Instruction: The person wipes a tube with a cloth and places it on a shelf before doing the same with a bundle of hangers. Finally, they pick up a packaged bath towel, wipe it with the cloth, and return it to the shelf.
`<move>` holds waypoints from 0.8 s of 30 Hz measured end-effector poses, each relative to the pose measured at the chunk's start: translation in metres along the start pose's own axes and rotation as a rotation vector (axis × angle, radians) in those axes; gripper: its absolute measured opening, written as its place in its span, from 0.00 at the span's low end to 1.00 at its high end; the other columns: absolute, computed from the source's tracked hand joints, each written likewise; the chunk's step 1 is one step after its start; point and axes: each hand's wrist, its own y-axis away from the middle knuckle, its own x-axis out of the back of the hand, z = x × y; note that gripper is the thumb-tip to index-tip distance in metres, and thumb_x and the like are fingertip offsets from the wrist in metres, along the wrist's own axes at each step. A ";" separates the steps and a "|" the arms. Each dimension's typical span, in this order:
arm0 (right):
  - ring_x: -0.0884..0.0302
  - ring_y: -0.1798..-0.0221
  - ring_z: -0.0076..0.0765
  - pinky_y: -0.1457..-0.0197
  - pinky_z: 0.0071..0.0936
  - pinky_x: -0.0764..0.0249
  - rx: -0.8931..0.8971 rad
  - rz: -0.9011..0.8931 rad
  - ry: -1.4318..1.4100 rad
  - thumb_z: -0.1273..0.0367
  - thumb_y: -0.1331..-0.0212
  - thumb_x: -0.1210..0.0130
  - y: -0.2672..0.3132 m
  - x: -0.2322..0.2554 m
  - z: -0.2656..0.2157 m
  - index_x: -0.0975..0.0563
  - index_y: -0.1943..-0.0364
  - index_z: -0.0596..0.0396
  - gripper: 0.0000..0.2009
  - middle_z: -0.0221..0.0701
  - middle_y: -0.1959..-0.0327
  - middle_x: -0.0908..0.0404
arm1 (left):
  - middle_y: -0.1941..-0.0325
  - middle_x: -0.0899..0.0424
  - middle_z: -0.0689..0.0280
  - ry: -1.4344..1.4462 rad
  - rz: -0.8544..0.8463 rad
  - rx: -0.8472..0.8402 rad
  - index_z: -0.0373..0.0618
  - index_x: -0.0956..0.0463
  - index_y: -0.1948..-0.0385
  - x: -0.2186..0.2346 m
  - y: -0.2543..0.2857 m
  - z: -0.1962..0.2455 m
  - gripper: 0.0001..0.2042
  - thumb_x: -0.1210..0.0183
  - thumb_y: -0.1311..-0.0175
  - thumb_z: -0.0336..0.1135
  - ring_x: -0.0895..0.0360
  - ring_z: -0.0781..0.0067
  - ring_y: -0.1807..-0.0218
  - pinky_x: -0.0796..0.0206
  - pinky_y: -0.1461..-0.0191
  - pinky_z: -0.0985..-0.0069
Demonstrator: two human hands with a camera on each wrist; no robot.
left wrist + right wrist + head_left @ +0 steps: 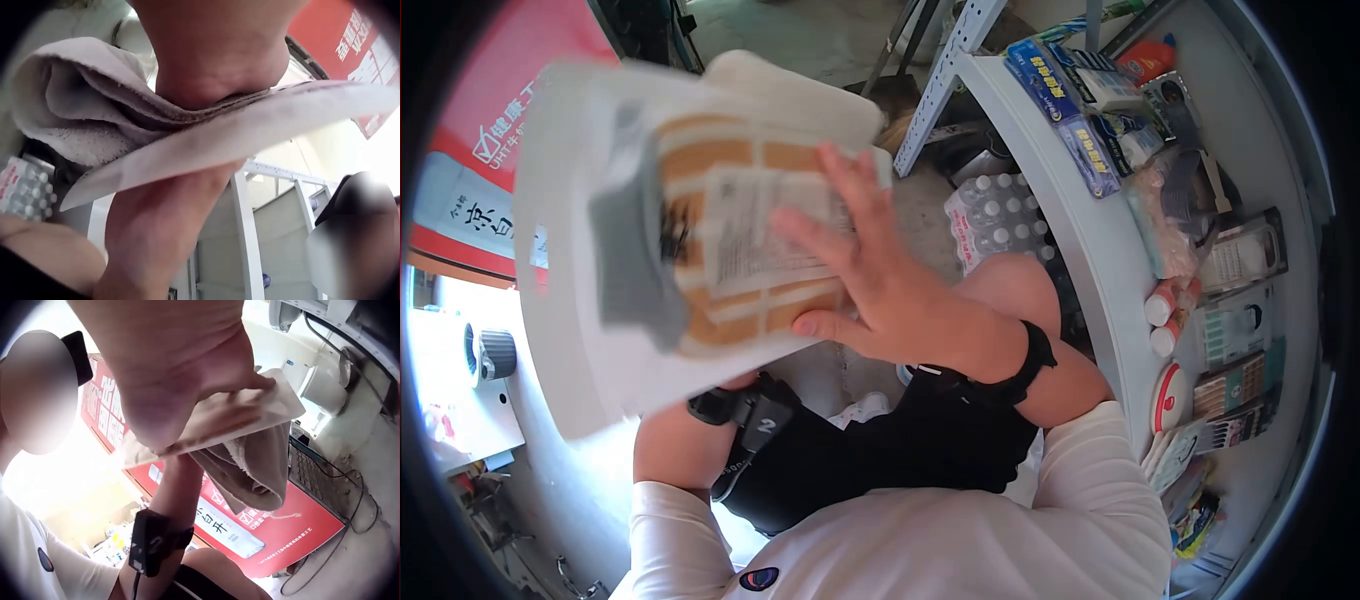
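A flat, translucent plastic package point(745, 235) with an orange-brown checked print and a printed label is held up before the chest, blurred in the head view. Against its far side lies a folded beige towel point(81, 103), its layers bulging out past the package edge. My right hand point(880, 270) rests on the package's printed face, fingers spread and fairly straight. From behind, my left hand point(219, 50) holds the towel and package together; its fingers are hidden by them. A black wrist device point(153, 540) sits on the left forearm.
To the right, a curved white shelf point(1050, 150) carries several packaged goods. Bottles in plastic wrap point(1000, 215) stand on the floor beneath it. At left is a red printed carton point(510, 80). Cables point(359, 525) trail over the floor beside a keyboard point(312, 481).
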 end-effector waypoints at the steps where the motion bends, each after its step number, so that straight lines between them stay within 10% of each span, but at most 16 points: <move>1: 0.67 0.29 0.71 0.36 0.69 0.60 -0.018 0.002 0.045 0.49 0.46 0.46 -0.001 0.003 0.000 0.46 0.33 0.34 0.36 0.51 0.30 0.63 | 0.34 0.39 0.58 -0.056 0.022 0.027 0.45 0.48 0.35 -0.002 0.001 -0.009 0.31 0.58 0.34 0.55 0.40 0.60 0.34 0.46 0.32 0.62; 6: 0.64 0.27 0.59 0.29 0.47 0.61 -0.165 0.061 0.019 0.41 0.44 0.53 -0.011 0.024 0.014 0.52 0.32 0.56 0.44 0.55 0.30 0.61 | 0.34 0.39 0.58 -0.148 0.027 0.180 0.45 0.49 0.35 -0.012 0.006 -0.038 0.31 0.57 0.34 0.55 0.41 0.61 0.34 0.46 0.32 0.62; 10: 0.64 0.30 0.69 0.32 0.59 0.58 -0.128 0.130 -0.427 0.45 0.52 0.42 -0.013 0.022 0.045 0.51 0.31 0.38 0.45 0.53 0.30 0.62 | 0.34 0.40 0.60 -0.145 -0.077 0.177 0.45 0.49 0.35 -0.036 0.012 -0.023 0.31 0.56 0.34 0.56 0.41 0.62 0.33 0.46 0.32 0.63; 18: 0.65 0.29 0.68 0.31 0.59 0.59 -0.034 -0.177 0.074 0.43 0.61 0.36 -0.004 0.004 -0.025 0.54 0.30 0.38 0.53 0.52 0.30 0.67 | 0.40 0.33 0.61 -0.045 -0.146 -0.066 0.44 0.44 0.38 -0.003 0.016 0.026 0.31 0.55 0.36 0.56 0.35 0.63 0.39 0.41 0.37 0.64; 24: 0.66 0.28 0.64 0.30 0.51 0.57 -0.003 0.130 -0.260 0.43 0.64 0.34 -0.008 -0.002 0.001 0.59 0.30 0.49 0.59 0.53 0.30 0.66 | 0.42 0.31 0.60 -0.574 -0.034 -0.031 0.43 0.42 0.40 -0.008 0.016 -0.024 0.28 0.51 0.36 0.52 0.32 0.63 0.41 0.39 0.38 0.65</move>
